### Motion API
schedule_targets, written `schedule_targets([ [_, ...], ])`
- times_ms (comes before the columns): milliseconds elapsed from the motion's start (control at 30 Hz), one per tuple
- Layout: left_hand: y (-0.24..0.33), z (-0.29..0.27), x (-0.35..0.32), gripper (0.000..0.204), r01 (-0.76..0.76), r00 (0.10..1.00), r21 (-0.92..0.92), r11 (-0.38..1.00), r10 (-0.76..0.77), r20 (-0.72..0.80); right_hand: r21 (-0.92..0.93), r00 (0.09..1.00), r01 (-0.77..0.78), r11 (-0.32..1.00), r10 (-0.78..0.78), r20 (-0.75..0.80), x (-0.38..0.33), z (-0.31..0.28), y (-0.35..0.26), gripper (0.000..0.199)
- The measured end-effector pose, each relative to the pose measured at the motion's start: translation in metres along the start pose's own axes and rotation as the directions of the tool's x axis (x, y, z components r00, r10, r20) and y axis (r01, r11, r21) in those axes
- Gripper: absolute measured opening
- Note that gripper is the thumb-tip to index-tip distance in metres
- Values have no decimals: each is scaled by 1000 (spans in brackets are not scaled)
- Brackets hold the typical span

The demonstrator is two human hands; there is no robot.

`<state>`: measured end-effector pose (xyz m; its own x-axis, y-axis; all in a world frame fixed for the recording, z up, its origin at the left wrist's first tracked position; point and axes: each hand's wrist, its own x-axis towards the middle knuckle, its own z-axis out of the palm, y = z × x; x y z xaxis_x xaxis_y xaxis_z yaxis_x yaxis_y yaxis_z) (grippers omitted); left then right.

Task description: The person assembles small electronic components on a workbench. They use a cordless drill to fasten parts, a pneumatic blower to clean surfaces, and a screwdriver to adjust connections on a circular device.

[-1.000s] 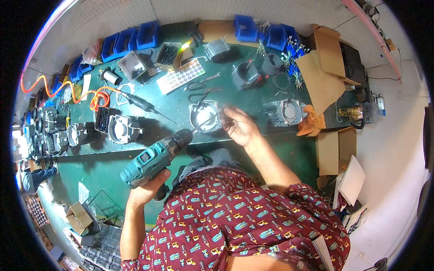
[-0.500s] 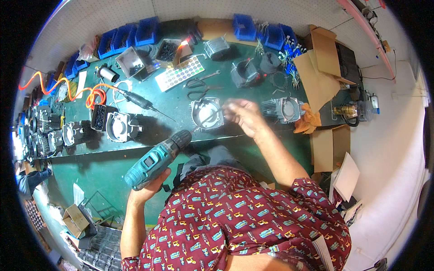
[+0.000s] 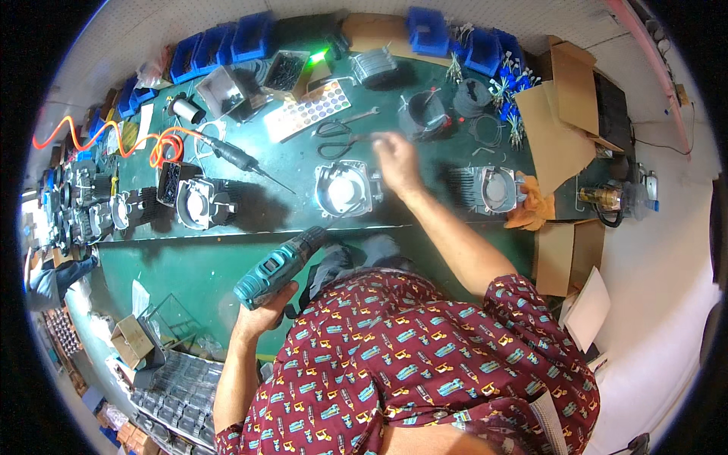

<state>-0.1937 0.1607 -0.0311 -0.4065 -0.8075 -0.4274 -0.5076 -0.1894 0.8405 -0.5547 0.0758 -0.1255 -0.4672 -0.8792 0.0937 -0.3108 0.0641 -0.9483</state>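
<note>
My left hand (image 3: 267,309) is wrapped round the grip of a teal and black cordless drill (image 3: 273,273), held in front of the bench edge. Its long bit points up toward a square metal housing (image 3: 345,188) with a round pale centre; I cannot tell whether they touch. Beyond the housing's right side, my right hand (image 3: 397,161) has its fingers curled together. They are close to the blade tips of dark-handled scissors (image 3: 334,140); what they hold, if anything, is hidden. A wrench (image 3: 360,115) lies just beyond the scissors.
More housings stand left (image 3: 199,203) and right (image 3: 494,189) on the green bench (image 3: 273,216). A corded screwdriver (image 3: 235,155) lies left of centre, near a sticker sheet (image 3: 307,111). Blue bins (image 3: 250,36) line the back. An orange cloth (image 3: 533,205) and open cardboard box (image 3: 557,129) are right.
My right hand has moved away from the housing, back toward the scissors. The drill remains in my left hand. The view has shifted slightly, and a small light at the back turned from red to green.
</note>
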Motion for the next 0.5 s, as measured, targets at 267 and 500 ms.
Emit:
schedule_targets([
  [267, 20, 21, -15, 21, 74, 996, 116, 991, -80, 49, -103, 960, -33, 994, 60, 275, -4, 10, 8, 19],
  [500, 123, 15, 13, 24, -29, 999, 532, 846, 2, 51, -100, 966, 2, 995, 24, 256, -3, 26, 15, 20],
])
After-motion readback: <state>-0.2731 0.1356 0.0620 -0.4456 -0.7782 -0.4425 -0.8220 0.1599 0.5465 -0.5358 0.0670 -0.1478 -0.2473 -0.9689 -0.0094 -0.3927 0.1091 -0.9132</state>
